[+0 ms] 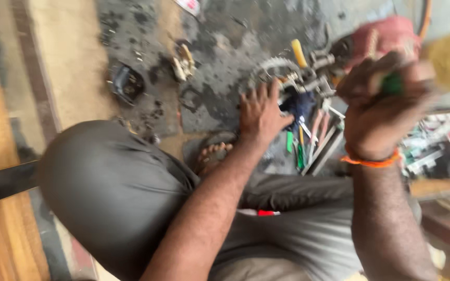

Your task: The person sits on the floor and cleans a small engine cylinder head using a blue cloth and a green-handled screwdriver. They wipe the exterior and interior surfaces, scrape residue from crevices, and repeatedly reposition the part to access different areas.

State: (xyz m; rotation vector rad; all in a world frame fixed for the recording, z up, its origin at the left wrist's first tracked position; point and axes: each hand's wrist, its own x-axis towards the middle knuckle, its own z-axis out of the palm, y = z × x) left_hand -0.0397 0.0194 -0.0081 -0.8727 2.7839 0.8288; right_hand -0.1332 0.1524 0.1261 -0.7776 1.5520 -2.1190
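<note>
Both hands are busy over the dirty grey floor (pixel 225 47). One is the left hand (pixel 260 112). It lies flat with its fingers spread, and it presses down on a pile of grey metal parts (pixel 308 75) beside a round toothed metal wheel (pixel 274 65). It looks like it holds the pile still so it does not slide. The right hand (pixel 378 112) is lifted up close to the camera. Its fingers are curled tight around a small green thing (pixel 391 83), maybe the handle of a tool. It is too blurry to say what it is. An orange string band (pixel 371 161) goes around that wrist.

Under the hands lie long thin tools with green and white handles (pixel 308 145), kept close so they are easy to grab. A dark blue cloth (pixel 299 106) sits among them. The person squats low, with a big knee in grey trousers (pixel 110 187) and a foot in a sandal (pixel 212 153) near the left hand. A small black round dish (pixel 126 83) rests well apart on the floor.
</note>
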